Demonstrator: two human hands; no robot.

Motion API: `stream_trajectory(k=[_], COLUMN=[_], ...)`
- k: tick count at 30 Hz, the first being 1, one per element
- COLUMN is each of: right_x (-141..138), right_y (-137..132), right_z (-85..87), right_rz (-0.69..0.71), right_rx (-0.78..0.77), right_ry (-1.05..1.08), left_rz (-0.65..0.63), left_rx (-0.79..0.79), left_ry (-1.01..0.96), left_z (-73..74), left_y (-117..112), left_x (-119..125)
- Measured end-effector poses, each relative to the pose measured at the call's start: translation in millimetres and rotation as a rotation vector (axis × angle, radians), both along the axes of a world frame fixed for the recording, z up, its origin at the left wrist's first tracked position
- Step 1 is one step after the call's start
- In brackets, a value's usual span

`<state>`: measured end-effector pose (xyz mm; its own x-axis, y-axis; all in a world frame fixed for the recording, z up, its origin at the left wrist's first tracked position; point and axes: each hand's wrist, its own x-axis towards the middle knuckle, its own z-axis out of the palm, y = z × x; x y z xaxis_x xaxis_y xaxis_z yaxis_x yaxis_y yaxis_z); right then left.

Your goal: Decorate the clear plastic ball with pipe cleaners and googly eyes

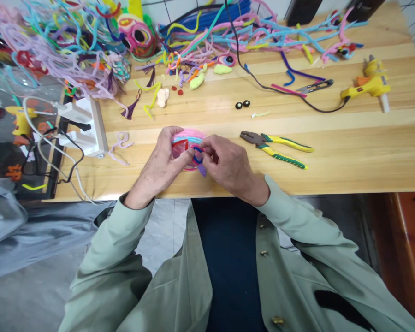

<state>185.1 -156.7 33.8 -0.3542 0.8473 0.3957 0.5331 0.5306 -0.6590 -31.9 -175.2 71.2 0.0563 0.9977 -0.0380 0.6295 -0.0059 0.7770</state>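
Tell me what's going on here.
A person's left hand holds a pink craft piece near the table's front edge; the right hand is at its blue loop. Pliers lie to the right, a yellow glue gun beyond them. Fuzzy stems are heaped behind.

The location appeared to be a small craft workshop. Fuzzy craft stems (55, 50) were heaped at the far left corner of the wooden worktop (349, 157); a power strip (98, 127) was positioned near the left edge. A yellow glue gun (370, 85) (corded type) lay near the right edge. Pliers (284, 142) lay toward the near edge. White tiling (155, 14) showed beyond the far edge.
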Motion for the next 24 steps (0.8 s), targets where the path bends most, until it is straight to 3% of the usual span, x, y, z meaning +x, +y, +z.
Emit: stream_trajectory(k=[10, 17, 24], right_x=[5.1, 0.4, -1.4], right_y=[-8.3, -5.0, -5.7], right_z=[-6.1, -9.9, -6.2], right_rz=[-0.036, -0.035, -0.038], right_rx=[0.118, 0.074, 0.032], right_ry=[-0.155, -0.140, -0.085], left_rz=[0.055, 0.041, 0.027], left_rx=[-0.027, -0.028, -0.001], left_ry=[0.024, 0.052, 0.043], left_z=[3.8, 8.6, 4.3], left_y=[-0.8, -0.6, 0.8], left_x=[5.5, 6.3, 4.6])
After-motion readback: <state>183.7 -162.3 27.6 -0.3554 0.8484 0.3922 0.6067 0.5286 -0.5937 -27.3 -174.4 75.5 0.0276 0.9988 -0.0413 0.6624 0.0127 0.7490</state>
